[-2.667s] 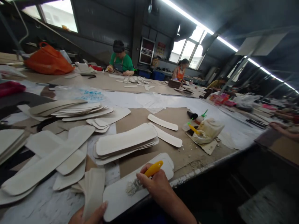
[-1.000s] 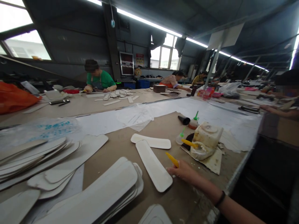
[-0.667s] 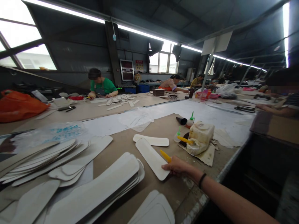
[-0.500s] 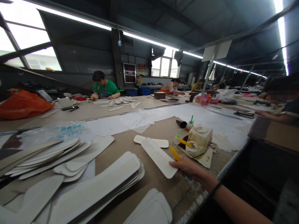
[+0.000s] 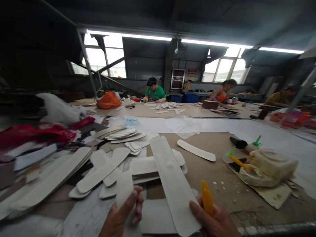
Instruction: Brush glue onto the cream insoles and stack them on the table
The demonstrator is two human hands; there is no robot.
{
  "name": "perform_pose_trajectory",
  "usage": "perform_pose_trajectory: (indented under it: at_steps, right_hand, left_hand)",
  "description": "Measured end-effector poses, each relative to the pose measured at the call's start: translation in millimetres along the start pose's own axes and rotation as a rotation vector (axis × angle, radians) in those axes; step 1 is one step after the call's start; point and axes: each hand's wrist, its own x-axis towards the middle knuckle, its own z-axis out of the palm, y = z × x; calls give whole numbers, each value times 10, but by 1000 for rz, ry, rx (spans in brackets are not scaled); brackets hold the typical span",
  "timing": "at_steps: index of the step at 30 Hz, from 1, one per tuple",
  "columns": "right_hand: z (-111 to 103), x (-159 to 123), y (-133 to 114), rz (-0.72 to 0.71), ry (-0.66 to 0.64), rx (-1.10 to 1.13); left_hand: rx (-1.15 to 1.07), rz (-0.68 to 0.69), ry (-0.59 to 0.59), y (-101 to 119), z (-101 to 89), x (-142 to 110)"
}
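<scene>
My right hand [image 5: 214, 217] pinches the lower end of a long white strip with rounded corners [image 5: 172, 184]. A yellow handle [image 5: 207, 197] also sticks up out of that hand; the tool's other end is hidden. At lower centre my left hand [image 5: 125, 210] is closed, thumb against fingers, on a second white strip [image 5: 124, 186]. Behind the long strip lies a stack of similar strips [image 5: 143, 164]. Further right, a single curved strip [image 5: 196, 150] rests on the brown board [image 5: 222, 138].
Piles of white strips [image 5: 106, 171] cover the left side. At right stand a stained plastic container [image 5: 274, 164] with a yellow-handled tool [image 5: 238, 161], green-tipped bottles [image 5: 256, 143] and a black cup-like object [image 5: 238, 142]. Across the table a person in green [image 5: 156, 93] works.
The view has swung left. My left hand has come into view, closed on a strip. My right hand still holds a white strip and the yellow handle, now raised nearer the middle.
</scene>
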Motion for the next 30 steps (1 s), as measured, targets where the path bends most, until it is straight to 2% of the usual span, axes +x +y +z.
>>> perform_pose_trajectory:
  at_steps: [4, 8, 10, 11, 15, 19, 23, 26, 30]
  right_hand:
    - [344, -140, -18, -8, -87, 2]
    - [395, -179, -4, 35, -341, -5]
    - [380, -180, 15, 51, -408, -13]
    - [375, -184, 27, 66, -391, -8]
    - [403, -242, 119, 117, -189, 55]
    - [499, -333, 281, 145, -100, 121]
    - [556, -369, 358, 174, -9, 178]
    - [506, -370, 337, 159, 19, 119]
    - [336, -354, 363, 149, 124, -49]
  left_hand:
    - [-64, 98, -105, 82, 33, -26]
    - [-53, 80, 16, 147, -91, -39]
    - [-39, 88, 96, 147, -160, -84]
    - [-40, 103, 140, 135, -186, -108]
    - [-85, 146, 288, 23, -218, -186]
    - [-166, 131, 378, -98, -166, -225]
    - [-187, 96, 382, -144, -138, -235]
    - [-149, 131, 415, -127, -216, -224]
    - [-42, 268, 297, -68, -418, -240]
